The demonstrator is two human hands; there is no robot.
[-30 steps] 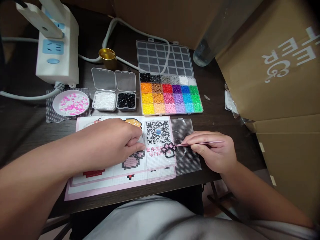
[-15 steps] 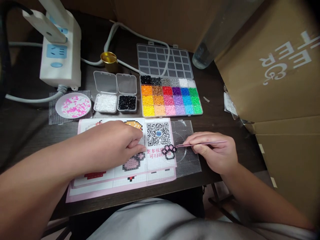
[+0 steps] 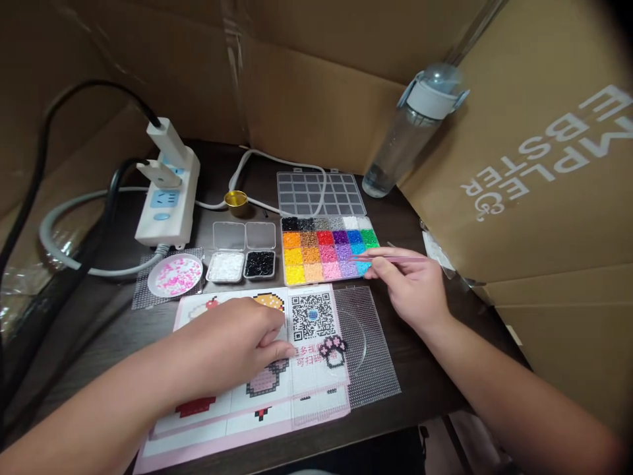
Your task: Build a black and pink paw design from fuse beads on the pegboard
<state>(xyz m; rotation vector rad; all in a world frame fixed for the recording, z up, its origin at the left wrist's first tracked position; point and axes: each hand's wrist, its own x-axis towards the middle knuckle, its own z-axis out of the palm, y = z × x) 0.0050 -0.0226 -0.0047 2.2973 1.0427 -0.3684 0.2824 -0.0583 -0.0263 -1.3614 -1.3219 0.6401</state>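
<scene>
The dark wooden table (image 3: 420,379) carries an open bead box (image 3: 299,196), and just left of this box there are a white-bead container (image 3: 229,236) and a black-bead container (image 3: 260,236). Farther left are a small pegboard (image 3: 143,290) and a white power strip (image 3: 167,227); a gold cup (image 3: 236,206) stands behind the box to its left, and a water bottle (image 3: 403,140) behind to its right. In front of the box lie pattern sheets (image 3: 240,425) and, partly covering them, a clear pegboard (image 3: 380,363).

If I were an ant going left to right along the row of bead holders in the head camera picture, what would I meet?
White dish with pink and white beads → small box of white beads → small box of black beads → big many-coloured bead box → right hand.
</scene>
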